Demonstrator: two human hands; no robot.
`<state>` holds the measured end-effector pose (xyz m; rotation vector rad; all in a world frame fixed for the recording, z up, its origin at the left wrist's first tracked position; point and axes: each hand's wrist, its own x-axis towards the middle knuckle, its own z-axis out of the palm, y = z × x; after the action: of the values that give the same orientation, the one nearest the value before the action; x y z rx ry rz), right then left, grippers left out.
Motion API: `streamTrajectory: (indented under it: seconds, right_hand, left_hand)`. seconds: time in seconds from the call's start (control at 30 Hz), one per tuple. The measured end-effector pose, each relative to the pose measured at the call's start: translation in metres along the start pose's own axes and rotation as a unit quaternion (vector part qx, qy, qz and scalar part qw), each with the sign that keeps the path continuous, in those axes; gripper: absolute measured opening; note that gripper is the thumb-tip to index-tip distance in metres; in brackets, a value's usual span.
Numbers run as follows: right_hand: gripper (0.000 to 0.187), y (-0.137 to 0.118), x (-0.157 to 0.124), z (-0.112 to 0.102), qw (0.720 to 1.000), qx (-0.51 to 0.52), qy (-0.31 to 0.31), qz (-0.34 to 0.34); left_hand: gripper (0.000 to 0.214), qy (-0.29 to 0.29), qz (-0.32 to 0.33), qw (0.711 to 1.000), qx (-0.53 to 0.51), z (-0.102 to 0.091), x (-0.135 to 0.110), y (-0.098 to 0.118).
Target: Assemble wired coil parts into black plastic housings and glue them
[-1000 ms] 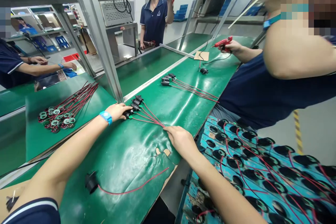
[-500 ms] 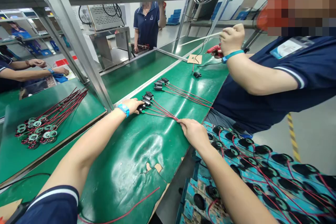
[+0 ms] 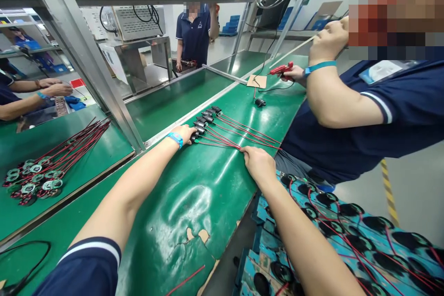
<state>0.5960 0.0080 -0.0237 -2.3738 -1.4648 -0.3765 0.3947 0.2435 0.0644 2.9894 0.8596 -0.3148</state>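
My left hand is closed at the near end of a row of small black cylindrical parts, its fingers against the nearest ones. Thin red wires run from these parts to my right hand, which pinches their gathered ends above the green mat. Just beyond lies a second group of black cylindrical parts, close against the first. Its red wires stretch toward the mat's right edge.
A co-worker at right holds a red glue gun near a cardboard piece and a single black part. Wired ring-shaped parts lie piled at left. Blue trays with black round parts stand lower right. A metal post rises at left.
Both my hands have moved the wired black parts forward, up against the farther group. The co-worker's raised hand has shifted up and right, and the glue gun is in fuller view.
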Motion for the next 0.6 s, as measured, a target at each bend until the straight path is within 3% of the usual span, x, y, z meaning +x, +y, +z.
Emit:
streamTrajectory:
  seconds: [0.23, 0.33, 0.43, 0.5, 0.6]
  right_hand:
    - [0.017, -0.002, 0.009, 0.01, 0.997, -0.024, 0.067, -0.009]
    - [0.023, -0.006, 0.007, 0.009, 0.993, -0.034, 0.111, -0.019]
    - [0.024, -0.009, 0.005, 0.006, 0.989, -0.033, 0.138, -0.039]
    - [0.025, -0.011, 0.004, 0.003, 0.987, -0.024, 0.151, -0.055]
    - [0.033, -0.01, 0.005, 0.001, 0.982, -0.001, 0.173, -0.076]
  left_hand:
    - [0.037, 0.006, -0.018, 1.0, -0.006, -0.009, 0.01, 0.004]
    - [0.058, 0.026, -0.019, 0.999, -0.008, -0.014, -0.006, 0.009]
    - [0.096, 0.048, 0.007, 0.999, -0.007, -0.016, -0.057, 0.016]
    - [0.093, 0.052, 0.034, 0.998, -0.007, -0.016, -0.112, 0.021]
    - [0.077, 0.049, 0.062, 0.997, -0.012, -0.009, -0.216, 0.028]
